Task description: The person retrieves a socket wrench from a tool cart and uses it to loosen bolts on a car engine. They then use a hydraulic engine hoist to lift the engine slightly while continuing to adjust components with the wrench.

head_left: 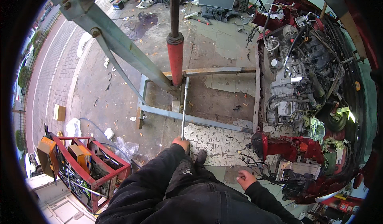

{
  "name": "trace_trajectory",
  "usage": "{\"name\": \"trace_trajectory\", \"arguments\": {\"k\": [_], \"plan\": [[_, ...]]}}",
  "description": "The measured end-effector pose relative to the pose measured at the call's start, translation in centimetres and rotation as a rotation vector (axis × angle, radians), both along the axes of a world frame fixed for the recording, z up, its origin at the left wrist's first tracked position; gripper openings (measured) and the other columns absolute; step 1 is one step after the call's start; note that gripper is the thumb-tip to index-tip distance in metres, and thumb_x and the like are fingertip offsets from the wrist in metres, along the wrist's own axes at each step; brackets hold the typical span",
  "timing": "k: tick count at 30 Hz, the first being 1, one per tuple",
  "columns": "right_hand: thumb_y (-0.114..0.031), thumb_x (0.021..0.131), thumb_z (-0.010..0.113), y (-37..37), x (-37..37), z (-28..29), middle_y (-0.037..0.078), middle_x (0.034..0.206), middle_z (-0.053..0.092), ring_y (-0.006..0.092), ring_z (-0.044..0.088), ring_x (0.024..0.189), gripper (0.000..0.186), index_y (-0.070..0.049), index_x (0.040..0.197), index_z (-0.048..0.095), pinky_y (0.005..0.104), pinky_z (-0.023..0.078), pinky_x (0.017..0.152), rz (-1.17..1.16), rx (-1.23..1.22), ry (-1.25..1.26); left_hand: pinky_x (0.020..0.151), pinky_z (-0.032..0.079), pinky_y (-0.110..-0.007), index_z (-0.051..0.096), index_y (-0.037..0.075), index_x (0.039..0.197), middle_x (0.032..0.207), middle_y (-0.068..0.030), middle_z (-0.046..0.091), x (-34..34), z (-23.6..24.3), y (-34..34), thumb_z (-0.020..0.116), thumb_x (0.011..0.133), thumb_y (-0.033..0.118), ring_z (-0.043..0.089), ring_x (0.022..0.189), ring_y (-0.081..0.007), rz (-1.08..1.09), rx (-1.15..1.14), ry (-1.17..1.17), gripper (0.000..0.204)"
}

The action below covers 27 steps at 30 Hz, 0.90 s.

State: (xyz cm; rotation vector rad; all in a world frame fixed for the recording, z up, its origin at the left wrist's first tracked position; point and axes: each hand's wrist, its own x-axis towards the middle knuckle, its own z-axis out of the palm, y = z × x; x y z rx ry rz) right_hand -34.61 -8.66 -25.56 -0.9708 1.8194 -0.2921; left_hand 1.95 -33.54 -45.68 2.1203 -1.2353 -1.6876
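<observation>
My left hand (pixel 182 144) is closed around the lower end of a long metal jack handle (pixel 184 108). The handle's far end meets the base of a red hydraulic jack (pixel 174 60), whose dark rod rises out of the top of the view. This jack stands on the grey-blue steel frame of an engine hoist (pixel 131 58). Low on the right, my right hand (pixel 245 179) hangs with loosely bent fingers and nothing in it, near some loose wiring (pixel 255 166). Beyond it lies the exposed engine (pixel 289 88) of a red car.
Along the floor run the hoist's steel legs (pixel 191 118), reaching toward the car's front. A red tool cart (pixel 107 172) with boxes and tools stands at the left. Plastic bags (pixel 125 148) and a hose lie beside it. My shoe (pixel 201 157) is near the handle.
</observation>
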Motion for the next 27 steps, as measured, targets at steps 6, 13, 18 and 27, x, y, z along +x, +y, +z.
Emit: {"name": "trace_trajectory", "arguments": {"k": [6,13,18,27], "plan": [[-0.029,0.095,0.078,1.6,0.5,0.1,0.016,0.108,0.077,0.0284,0.075,0.091,0.047,-0.002,0.132,0.066,0.0405,0.06,0.084,0.003,0.065,0.075,0.072,0.057,-0.042,0.071,0.001,0.103,0.082,-0.0165,0.074,0.1,0.4,-0.6,0.075,0.095,0.028,0.072,0.074,-0.0292,0.072,0.06,0.091,0.029],[-0.029,0.095,0.078,0.8,1.4,0.8,0.015,0.108,0.076,0.0272,0.075,0.093,0.047,-0.002,0.132,0.065,0.0391,0.06,0.084,-0.06,0.184,0.067,0.051,0.047,-0.04,0.061,0.006,0.088,0.068,-0.0081,0.059,-1.7,8.0,-5.3,0.067,0.098,0.016,0.058,0.055,-0.0238,0.286,0.278,0.444,0.016],[-0.018,0.099,0.076,-5.3,4.1,10.0,0.014,0.113,0.073,0.0239,0.074,0.096,0.043,-0.001,0.135,0.062,0.0381,0.059,0.085,-0.052,0.047,-0.131,0.051,0.045,-0.037,0.054,0.01,0.078,0.063,-0.0063,0.052,-7.1,15.7,-13.4,0.063,0.099,0.014,0.051,0.051,-0.0226,0.544,0.227,0.837,0.023],[-0.016,0.098,0.071,-16.4,-14.1,36.8,0.003,0.105,0.071,0.0123,0.065,0.091,0.025,-0.004,0.12,0.072,0.0298,0.054,0.085,-0.149,-0.401,0.331,0.059,0.045,-0.03,0.055,0.005,0.095,0.07,-0.0009,0.049,-7.9,24.9,-26.1,0.056,0.109,0.016,0.053,0.062,-0.0156,0.895,0.382,1.507,0.018]]}}
